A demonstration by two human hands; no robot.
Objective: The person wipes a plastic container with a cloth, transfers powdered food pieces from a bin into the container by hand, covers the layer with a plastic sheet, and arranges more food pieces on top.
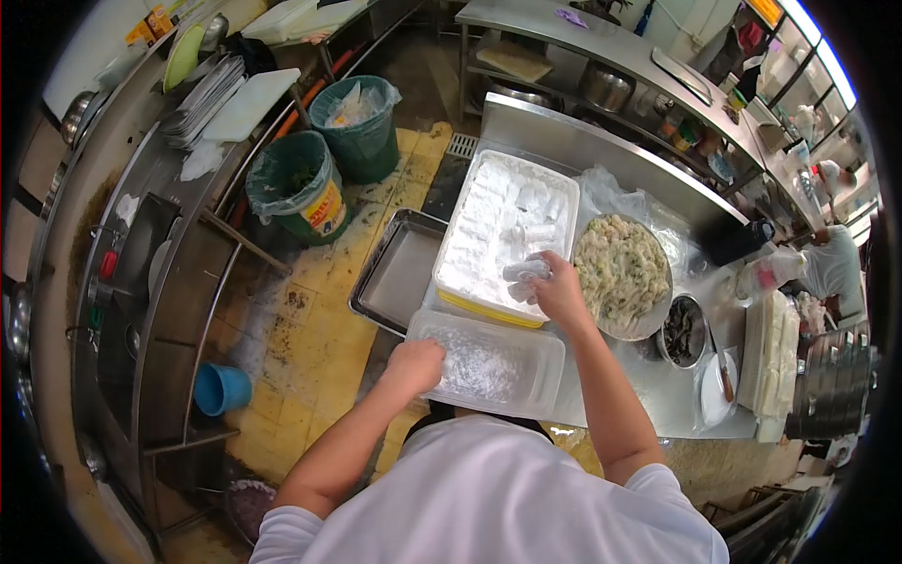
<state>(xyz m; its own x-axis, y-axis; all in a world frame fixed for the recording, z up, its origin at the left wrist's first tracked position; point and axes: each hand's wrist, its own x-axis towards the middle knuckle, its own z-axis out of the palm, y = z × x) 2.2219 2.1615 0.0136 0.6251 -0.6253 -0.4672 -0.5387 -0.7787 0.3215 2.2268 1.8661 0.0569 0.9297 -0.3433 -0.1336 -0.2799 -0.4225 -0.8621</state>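
My right hand [558, 289] is closed on a greyish-white, powder-dusted piece [528, 273], whose exact kind I cannot make out. It is over the near right corner of a white tub [439, 273] filled with white powder and several powder-coated rolls. Below it lies a shallow clear plastic tub [550, 371] with white powder on its bottom. My left hand [420, 365] has its fingers curled round that tub's left rim. Right of the white tub stands a large metal bowl of pale filling [620, 268] flecked with green.
A metal tray [399, 268] lies left of the tubs. To the right are a small bowl of dark pieces [682, 331], a knife [723, 367] on a white plate and stacked white trays [772, 357]. Two lined green bins [324, 202] stand on the floor. Another person [832, 268] is at far right.
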